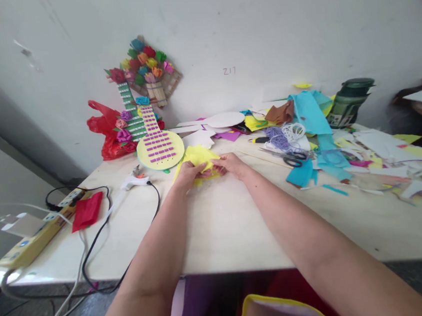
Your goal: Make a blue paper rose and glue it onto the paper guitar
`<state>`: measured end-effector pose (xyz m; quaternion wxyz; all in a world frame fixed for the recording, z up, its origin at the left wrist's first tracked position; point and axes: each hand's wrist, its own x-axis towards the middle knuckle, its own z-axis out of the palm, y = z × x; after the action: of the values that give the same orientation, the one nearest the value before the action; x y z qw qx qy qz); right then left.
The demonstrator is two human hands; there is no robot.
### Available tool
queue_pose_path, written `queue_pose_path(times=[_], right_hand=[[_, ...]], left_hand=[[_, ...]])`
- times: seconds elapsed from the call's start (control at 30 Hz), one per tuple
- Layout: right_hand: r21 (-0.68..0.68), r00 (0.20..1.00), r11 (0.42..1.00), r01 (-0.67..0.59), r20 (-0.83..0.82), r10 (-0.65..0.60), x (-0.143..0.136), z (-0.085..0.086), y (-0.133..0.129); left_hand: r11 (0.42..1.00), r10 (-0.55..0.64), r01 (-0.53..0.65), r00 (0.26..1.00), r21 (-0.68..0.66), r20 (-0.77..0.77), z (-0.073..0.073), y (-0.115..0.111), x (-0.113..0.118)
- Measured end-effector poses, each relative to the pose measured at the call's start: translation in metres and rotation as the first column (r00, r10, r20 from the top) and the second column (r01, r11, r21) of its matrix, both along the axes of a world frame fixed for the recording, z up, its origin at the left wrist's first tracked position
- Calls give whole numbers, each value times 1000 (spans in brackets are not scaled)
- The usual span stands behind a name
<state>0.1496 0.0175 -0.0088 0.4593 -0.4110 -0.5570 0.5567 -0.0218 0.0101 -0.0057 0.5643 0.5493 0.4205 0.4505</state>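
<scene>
Yellow paper [198,155] is held just above the white table, in front of the round yellow base of a guitar-shaped craft [160,150]. My left hand [188,174] pinches the paper's left side between thumb and fingers. On its right side, my right hand [230,165] grips the edge with bent fingers. Both thumbs point inward, and the fingertips are partly hidden behind the paper. A white glue gun [135,181] lies to the left of my left hand.
A power strip [40,234], red packet [87,211] and cables are at left. Scissors [294,158], yarn [280,139], blue paper [300,173] and many paper scraps cover the right. A green bottle [350,103] stands at back right. Paper flowers [144,59] lean against the wall.
</scene>
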Motion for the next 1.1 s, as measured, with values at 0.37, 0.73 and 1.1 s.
queue_pose_path(times=[0.37,0.73,1.1], right_hand=[[-18,999,1000,-8,-39,7,0,3,-2],[-43,1000,999,14,-13,-15,-3,7,-7],[-39,999,999,19,-26,-20,-13,7,-8]], left_hand=[[999,16,-14,999,39,-51,0,-2,-1],[984,49,-15,980,179,-191,1,-3,1],[964,181,-165,982,207,-59,3,-3,5]])
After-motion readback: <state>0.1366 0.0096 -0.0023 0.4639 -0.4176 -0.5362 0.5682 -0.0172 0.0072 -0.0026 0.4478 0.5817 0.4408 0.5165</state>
